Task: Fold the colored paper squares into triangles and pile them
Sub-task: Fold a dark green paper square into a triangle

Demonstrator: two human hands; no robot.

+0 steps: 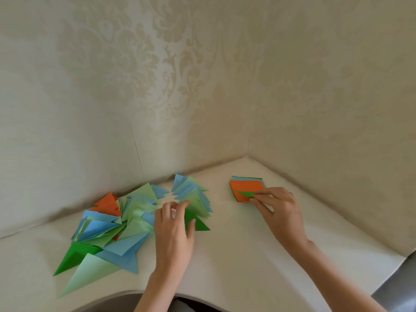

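Left hand (173, 230) is sitting over the dark green triangle (198, 222), thumb lying on its left part, other fingers curled above the fan of light green and blue triangles (193, 194). Can't tell if those curled fingers are actually pinching a sheet or just hovering; thumb looks to be pressing the dark green piece flat.

Right hand (278, 208) is reaching to the stack of unfolded squares (246, 188), orange sheet on top, blue and green edges showing beneath. Fingertips are pinching a green sheet (246, 194) at the stack's near edge, its corner lifting up over the orange.

Table (247, 255) is white, pushed into a corner of two walls with pale damask wallpaper (157, 75).

Locations:
- Square stack: sitting toward the far corner of the table, near the right wall.
- Fanned row of triangles: lying along the far edge against the left wall, overlapping, points facing the wall.
- Big loose pile of triangles (108, 230): spreading over the left part of the table toward the near edge, mixed blue, light green, dark green, with orange ones (108, 204) at the back by the wall.
- Dark green triangle: lying at the near end of the fanned row, touching it.

Both forearms are coming in from the near edge.
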